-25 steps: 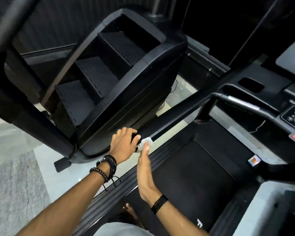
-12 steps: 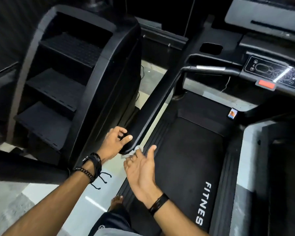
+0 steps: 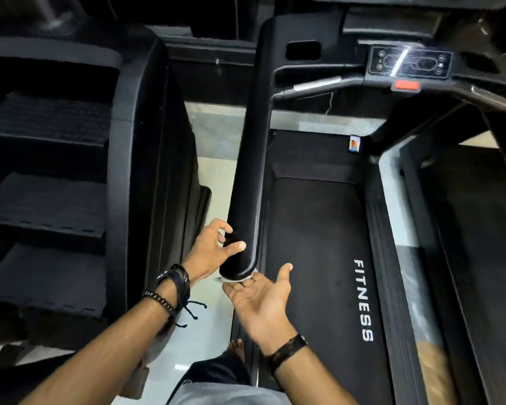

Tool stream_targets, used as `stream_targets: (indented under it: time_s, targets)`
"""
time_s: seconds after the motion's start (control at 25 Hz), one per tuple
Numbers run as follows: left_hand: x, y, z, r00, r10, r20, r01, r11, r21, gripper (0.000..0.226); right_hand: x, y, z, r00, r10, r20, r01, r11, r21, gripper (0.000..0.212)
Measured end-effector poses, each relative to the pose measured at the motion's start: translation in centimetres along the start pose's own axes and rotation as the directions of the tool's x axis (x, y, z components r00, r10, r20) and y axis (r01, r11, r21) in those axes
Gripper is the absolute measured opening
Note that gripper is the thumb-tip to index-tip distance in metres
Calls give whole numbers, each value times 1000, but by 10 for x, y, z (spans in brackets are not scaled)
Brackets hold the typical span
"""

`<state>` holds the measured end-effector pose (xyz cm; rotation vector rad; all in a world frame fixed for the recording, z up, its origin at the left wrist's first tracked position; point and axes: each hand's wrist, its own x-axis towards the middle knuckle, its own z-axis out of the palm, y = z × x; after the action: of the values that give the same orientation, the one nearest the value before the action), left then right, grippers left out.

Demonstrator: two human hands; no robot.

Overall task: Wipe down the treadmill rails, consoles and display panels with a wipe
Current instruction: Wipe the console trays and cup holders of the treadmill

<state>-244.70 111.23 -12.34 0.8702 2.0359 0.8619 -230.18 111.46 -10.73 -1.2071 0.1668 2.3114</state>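
Head view: crumpled white wipe [image 3: 236, 279] pressed under glossy black padded rail [image 3: 247, 182] by flat right hand [image 3: 259, 299], fingers apart; left hand [image 3: 214, 249] grips rail's end.

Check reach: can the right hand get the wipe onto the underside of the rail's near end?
Probably yes. The right hand lies palm-up just below the rail tip, the wipe between them; nothing blocks it.

The padded rail [image 3: 247, 182] looks like smooth black leatherette with a soft sheen, the belt [image 3: 316, 258] is matt, finely grained rubber, the far console panel [image 3: 409, 63] is glossy plastic catching glare, and the floor [image 3: 214, 159] on the left is polished pale stone.
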Motion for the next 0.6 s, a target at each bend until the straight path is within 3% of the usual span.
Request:
stream_targets:
  time_s: [0.12, 0.28, 0.52, 0.6]
  targets:
    - [5, 10, -5, 995, 70, 72, -79, 989, 123, 39, 8, 3, 6, 999, 19, -34, -19, 1000, 6, 112]
    - [1, 20, -6, 977, 150, 153, -179, 964, 195, 55, -8, -2, -1, 999, 37, 9, -37, 999, 3, 114]
    - [2, 27, -4, 977, 136, 166, -175, 953, 249, 57, 15, 6, 8, 998, 48, -48, -51, 997, -60, 102]
    - [2, 25, -3, 978, 130, 161, -167, 955, 245, 57, 3, -3, -1, 998, 56, -4, -56, 993, -102, 104]
